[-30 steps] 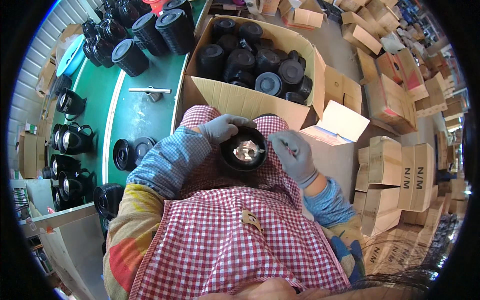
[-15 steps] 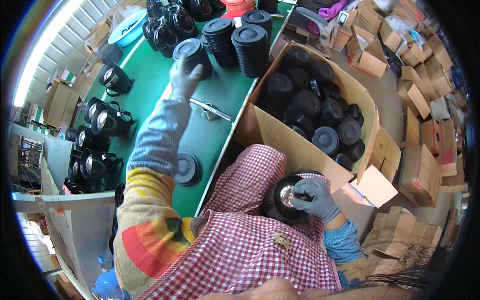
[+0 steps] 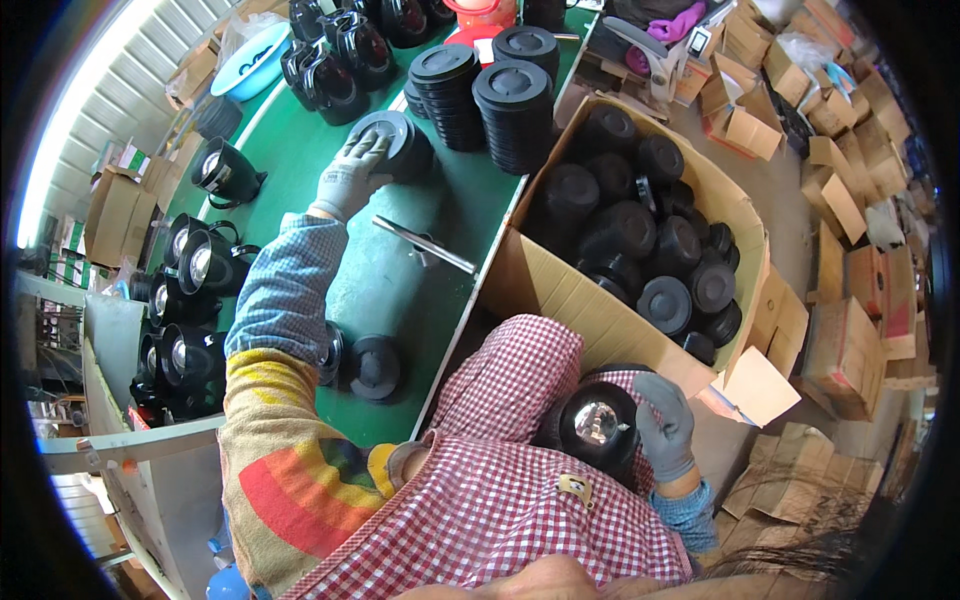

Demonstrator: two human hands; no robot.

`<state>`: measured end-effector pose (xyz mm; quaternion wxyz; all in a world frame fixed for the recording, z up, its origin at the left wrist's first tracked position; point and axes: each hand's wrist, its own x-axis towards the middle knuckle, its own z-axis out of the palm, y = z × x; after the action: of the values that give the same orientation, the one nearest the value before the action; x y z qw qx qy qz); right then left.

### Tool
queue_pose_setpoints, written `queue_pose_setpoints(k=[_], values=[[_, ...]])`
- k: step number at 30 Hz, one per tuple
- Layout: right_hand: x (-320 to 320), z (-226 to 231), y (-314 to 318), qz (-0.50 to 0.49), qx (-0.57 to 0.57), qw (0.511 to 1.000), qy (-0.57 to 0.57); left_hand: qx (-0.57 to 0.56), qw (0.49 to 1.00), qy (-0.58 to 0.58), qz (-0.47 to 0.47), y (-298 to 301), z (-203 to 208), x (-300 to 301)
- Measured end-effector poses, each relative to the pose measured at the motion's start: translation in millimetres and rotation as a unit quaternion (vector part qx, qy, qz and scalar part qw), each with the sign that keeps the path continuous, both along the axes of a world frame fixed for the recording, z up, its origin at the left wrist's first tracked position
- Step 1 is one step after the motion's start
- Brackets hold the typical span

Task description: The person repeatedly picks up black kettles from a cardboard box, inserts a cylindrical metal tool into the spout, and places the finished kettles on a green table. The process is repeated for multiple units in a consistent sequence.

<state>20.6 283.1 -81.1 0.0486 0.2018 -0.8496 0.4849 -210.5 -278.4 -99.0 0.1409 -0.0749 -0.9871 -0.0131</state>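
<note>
My gloved left hand [image 3: 352, 178] reaches over the green table and is closed on the near edge of a short stack of round black lids [image 3: 408, 150]; its underside grip is hidden. In my lap lies a black round vessel [image 3: 568, 412] with a mirror-like metal dome in its middle. My gloved right hand [image 3: 664, 425] is beside the vessel's right side, fingers stretched out, holding nothing. A metal rod [image 3: 425, 243] lies on the table between the lid stack and me. Nearer me, another black lid [image 3: 375, 368] lies flat beside a small dark round piece [image 3: 330, 355].
Tall lid stacks [image 3: 512, 115] stand at the far table edge, with glossy black pots [image 3: 335, 85] beyond. Several black handled jugs [image 3: 207, 262] line the left side. An open carton [image 3: 610, 320] of black round parts adjoins the table's right edge.
My left hand has come down onto the lid stack, which now sits nearer me. My right hand has moved off the vessel's metal dome to its right. The view has shifted slightly.
</note>
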Motion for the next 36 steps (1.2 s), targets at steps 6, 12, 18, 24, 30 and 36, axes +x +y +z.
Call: queue_pose_setpoints(k=[6, 12, 18, 24, 30, 36], values=[[-18, 21, -13, 0.019, 0.088, 0.985, 0.150, 0.018, 0.985, 0.165, 0.041, -36, 12, -10], [-33, 39, -3, -0.030, -0.038, 0.995, 0.086, 0.597, 0.750, -0.172, -0.228, 121, 67, 82], [-48, 27, 0, 0.217, -0.228, 0.914, -0.254, 0.478, 0.691, -0.318, -0.439, 271, 70, 180], [6, -9, 2, 0.088, -0.335, 0.912, -0.220, 0.596, 0.607, -0.288, -0.439, 310, 5, 200], [26, -28, 5, 0.092, -0.190, 0.977, -0.024, 0.549, 0.665, -0.190, -0.469, 322, -28, 209], [22, -30, 3, 0.091, -0.081, 0.989, 0.078, 0.518, 0.681, -0.121, -0.504, 327, -35, 204]])
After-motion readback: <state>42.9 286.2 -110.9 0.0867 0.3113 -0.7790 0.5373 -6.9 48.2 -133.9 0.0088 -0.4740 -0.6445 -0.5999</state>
